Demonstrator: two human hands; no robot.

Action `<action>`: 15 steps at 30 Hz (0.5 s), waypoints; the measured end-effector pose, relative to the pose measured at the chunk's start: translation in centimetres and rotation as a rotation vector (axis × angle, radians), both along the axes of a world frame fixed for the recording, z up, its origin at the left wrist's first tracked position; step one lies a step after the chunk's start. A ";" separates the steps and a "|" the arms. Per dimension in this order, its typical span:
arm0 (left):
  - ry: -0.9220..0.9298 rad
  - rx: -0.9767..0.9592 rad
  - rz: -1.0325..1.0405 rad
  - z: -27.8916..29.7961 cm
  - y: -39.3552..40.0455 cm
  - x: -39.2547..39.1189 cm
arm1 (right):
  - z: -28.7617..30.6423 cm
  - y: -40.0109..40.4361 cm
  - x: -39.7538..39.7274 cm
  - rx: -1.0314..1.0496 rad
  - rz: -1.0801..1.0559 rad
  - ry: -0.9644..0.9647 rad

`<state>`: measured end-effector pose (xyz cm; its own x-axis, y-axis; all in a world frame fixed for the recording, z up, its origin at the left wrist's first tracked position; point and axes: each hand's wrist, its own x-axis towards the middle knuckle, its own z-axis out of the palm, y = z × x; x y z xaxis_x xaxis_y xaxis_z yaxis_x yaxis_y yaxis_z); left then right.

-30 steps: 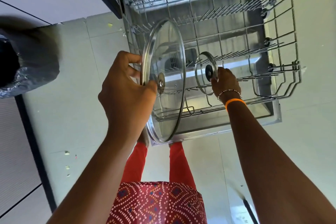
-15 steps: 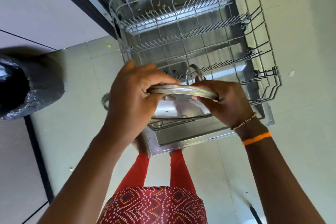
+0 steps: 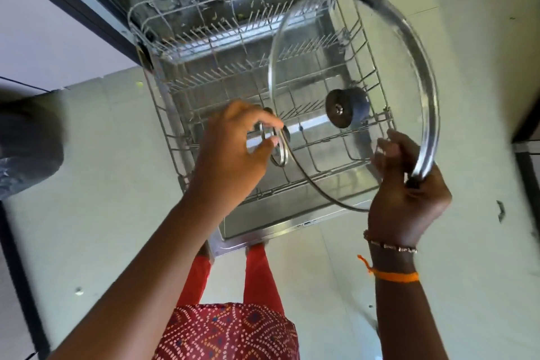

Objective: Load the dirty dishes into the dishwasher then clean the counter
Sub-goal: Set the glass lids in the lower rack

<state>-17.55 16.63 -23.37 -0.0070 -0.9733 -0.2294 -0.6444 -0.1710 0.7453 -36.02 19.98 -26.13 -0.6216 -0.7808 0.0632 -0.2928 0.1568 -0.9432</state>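
Your arms are bare; your right wrist wears a thin beaded bracelet [image 3: 391, 247] above an orange thread band [image 3: 394, 275], plus a red white-dotted patterned garment [image 3: 228, 333] and orange-red trousers [image 3: 260, 278].

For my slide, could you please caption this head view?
Right hand holds large glass lid over grey wire dishwasher rack; left hand grips small lid.

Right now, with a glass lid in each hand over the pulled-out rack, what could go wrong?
1. The right hand pinches the large steel-rimmed glass lid only at its lower rim, with most of it above the grip, so it could tip or slip.
2. The left hand holds the small glass lid close beside the large one; they may knock together.
3. The grey wire rack is bare, so a dropped lid would hit metal.
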 end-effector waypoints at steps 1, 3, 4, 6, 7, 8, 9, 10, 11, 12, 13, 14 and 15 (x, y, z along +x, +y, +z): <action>0.082 0.102 -0.008 -0.5 0.1 -0.6 | -0.2 -0.3 -0.4 -0.003 -0.020 -0.019; 0.153 0.270 -0.018 -1.7 0.3 -1.6 | -1.0 -1.2 -0.7 0.003 -0.015 0.020; 0.147 0.321 -0.031 -2.4 0.4 -1.9 | -1.5 -1.6 -0.6 0.011 -0.001 0.048; 0.139 0.374 -0.058 -3.4 0.7 -2.3 | -2.7 -2.5 -0.3 0.033 0.021 0.089; 0.142 0.392 -0.070 -3.7 0.8 -2.4 | -3.3 -3.0 0.0 0.041 0.020 0.112; 0.142 0.407 -0.081 -3.9 0.8 -2.4 | -3.8 -3.5 0.4 0.045 0.022 0.133; 0.137 0.420 -0.091 -4.0 0.9 -2.4 | -4.3 -3.9 0.7 0.052 0.026 0.154; 0.127 0.431 -0.098 -4.1 1.0 -2.3 | -4.7 -4.2 1.1 0.070 0.034 0.180; 0.120 0.440 -0.099 -4.3 1.1 -2.3 | -5.2 -4.5 1.5 0.090 0.048 0.212; 0.114 0.447 -0.096 -4.4 1.1 -2.2 | -5.6 -4.7 1.9 0.104 0.071 0.237; 0.108 0.454 -0.094 -4.5 1.2 -2.1 | -5.9 -4.8 2.2 0.109 0.099 0.257; 0.104 0.460 -0.095 -4.6 1.2 -2.0 | -6.2 -4.9 2.5 0.110 0.127 0.272; 0.101 0.467 -0.095 -4.6 1.2 -1.9 | -6.4 -4.9 2.7 0.110 0.151 0.286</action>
<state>-19.42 17.81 -28.01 -0.1359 -0.7603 -0.6351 -0.6018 -0.4459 0.6626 -33.31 15.04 -32.55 -0.4681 -0.8743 0.1284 -0.5707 0.1883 -0.7993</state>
